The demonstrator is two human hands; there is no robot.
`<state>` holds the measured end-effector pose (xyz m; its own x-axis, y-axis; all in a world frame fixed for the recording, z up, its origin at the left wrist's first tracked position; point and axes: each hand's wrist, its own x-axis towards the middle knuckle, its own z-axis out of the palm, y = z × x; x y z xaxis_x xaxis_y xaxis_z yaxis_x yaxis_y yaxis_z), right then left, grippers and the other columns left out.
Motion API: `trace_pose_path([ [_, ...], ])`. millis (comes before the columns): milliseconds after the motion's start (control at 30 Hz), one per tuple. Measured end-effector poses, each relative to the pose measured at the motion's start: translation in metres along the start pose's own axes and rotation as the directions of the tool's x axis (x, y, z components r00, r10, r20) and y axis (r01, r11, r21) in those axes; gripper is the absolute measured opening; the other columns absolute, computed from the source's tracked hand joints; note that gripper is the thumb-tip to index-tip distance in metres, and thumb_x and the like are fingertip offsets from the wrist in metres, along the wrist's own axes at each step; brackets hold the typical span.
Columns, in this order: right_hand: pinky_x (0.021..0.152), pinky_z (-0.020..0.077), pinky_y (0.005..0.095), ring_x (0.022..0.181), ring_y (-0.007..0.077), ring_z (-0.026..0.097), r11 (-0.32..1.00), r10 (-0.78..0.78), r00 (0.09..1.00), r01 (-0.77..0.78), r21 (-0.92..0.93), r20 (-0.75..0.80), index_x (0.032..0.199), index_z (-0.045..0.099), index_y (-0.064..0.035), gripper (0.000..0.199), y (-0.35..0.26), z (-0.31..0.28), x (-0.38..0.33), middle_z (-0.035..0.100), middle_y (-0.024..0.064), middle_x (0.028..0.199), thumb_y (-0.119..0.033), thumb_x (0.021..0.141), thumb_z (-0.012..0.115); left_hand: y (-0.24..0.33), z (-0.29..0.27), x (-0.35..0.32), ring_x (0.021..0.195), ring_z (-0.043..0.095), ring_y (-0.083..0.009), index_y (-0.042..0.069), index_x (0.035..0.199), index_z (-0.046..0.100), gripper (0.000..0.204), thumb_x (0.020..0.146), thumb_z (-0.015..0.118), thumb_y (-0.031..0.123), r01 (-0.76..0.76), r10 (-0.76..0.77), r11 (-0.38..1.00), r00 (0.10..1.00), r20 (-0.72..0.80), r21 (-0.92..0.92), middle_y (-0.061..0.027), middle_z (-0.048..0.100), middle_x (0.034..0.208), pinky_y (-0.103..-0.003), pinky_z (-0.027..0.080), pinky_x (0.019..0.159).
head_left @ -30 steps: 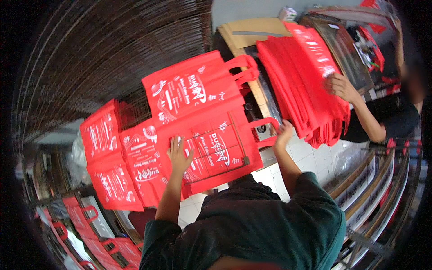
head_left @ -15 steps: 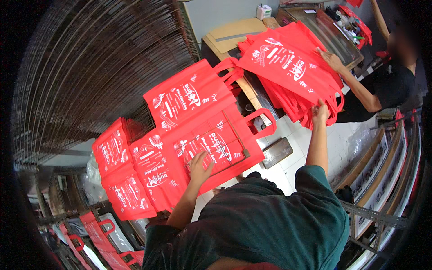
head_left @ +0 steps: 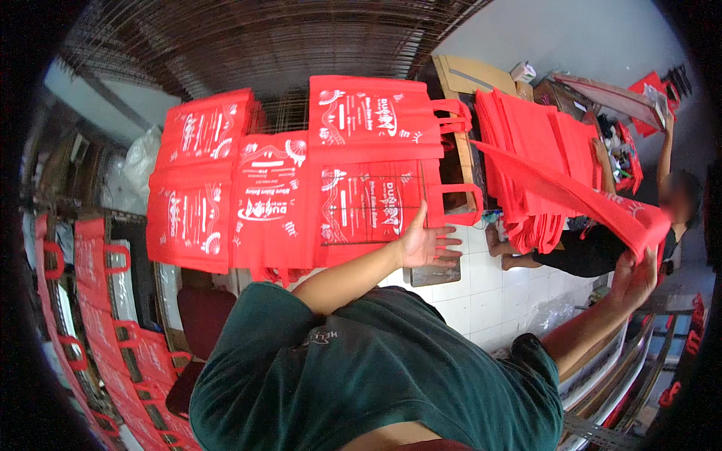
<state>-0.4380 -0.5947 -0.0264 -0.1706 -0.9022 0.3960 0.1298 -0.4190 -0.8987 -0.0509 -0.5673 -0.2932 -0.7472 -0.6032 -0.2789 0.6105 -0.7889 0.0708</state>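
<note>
My right hand (head_left: 634,279) is closed on the handle end of a red tote bag (head_left: 594,197), which hangs slantwise in the air beside the stack. The rest of the lifted bag reaches left over the pile of red bags (head_left: 515,154) on the right-hand table. My left hand (head_left: 430,242) is open, its fingers spread, holding nothing. It hovers at the near edge of a printed red bag (head_left: 338,174), just below that bag's handle loop (head_left: 470,204). A thin wire frame (head_left: 363,209) lies on this bag. Another printed bag (head_left: 372,113) lies behind it.
More printed red bags (head_left: 199,177) lie at the left, beside a wire rack (head_left: 263,45). A co-worker (head_left: 669,203) stands at the right, holding up a flat screen-like board (head_left: 613,94). Red bags hang on racks (head_left: 94,293) lower left. A dark box (head_left: 435,276) is on the tiled floor.
My right hand has pulled a bag off the pile toward the lower right. My left hand has moved right from the wire frame. The co-worker's hand has left the top bag; the view has turned.
</note>
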Motion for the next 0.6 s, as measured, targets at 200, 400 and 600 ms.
trace_pose_path([
  [200, 0.09, 0.0492, 0.0409, 0.112, 0.0335, 0.051, 0.939, 0.209, 0.953, -0.258, 0.227, 0.219, 0.135, 0.026, 0.0045, 0.065, -0.043, 0.087, -0.058, 0.042, 0.0233, 0.13, -0.001, 0.074, 0.048, 0.018, 0.003, -0.101, 0.108, 0.052, -0.0348, 0.004, 0.125, 0.042, 0.095, 0.07, 0.04, 0.081, -0.27, 0.279, 0.948, 0.96, 0.032, -0.17, -0.0201, 0.047, 0.127, -0.047, 0.044, 0.089],
  [400, 0.085, 0.0508, 0.0345, 0.109, 0.0252, 0.055, 0.911, 0.331, 0.929, -0.361, 0.2, 0.167, 0.136, 0.03, 0.0041, 0.065, -0.002, 0.17, -0.072, 0.047, 0.0174, 0.129, -0.003, 0.073, 0.047, 0.027, -0.033, -0.183, 0.08, 0.061, -0.0225, 0.004, 0.116, 0.048, 0.043, 0.09, 0.048, 0.037, -0.535, 0.522, 0.844, 0.805, -0.282, 0.035, -0.0161, 0.056, 0.108, -0.027, 0.055, 0.067],
  [600, 0.043, 0.0397, 0.0179, 0.071, 0.0054, 0.058, 0.804, 0.522, 0.775, -0.586, 0.098, 0.355, 0.132, 0.041, -0.0093, 0.059, 0.099, 0.17, 0.005, 0.061, -0.0007, 0.105, -0.009, 0.073, 0.048, 0.095, -0.022, -0.225, 0.078, 0.059, -0.0134, 0.002, 0.125, 0.044, 0.036, 0.09, 0.049, 0.007, -0.764, 0.792, 0.607, 0.56, -0.242, 0.218, -0.0108, 0.055, 0.102, -0.017, 0.055, 0.065],
])
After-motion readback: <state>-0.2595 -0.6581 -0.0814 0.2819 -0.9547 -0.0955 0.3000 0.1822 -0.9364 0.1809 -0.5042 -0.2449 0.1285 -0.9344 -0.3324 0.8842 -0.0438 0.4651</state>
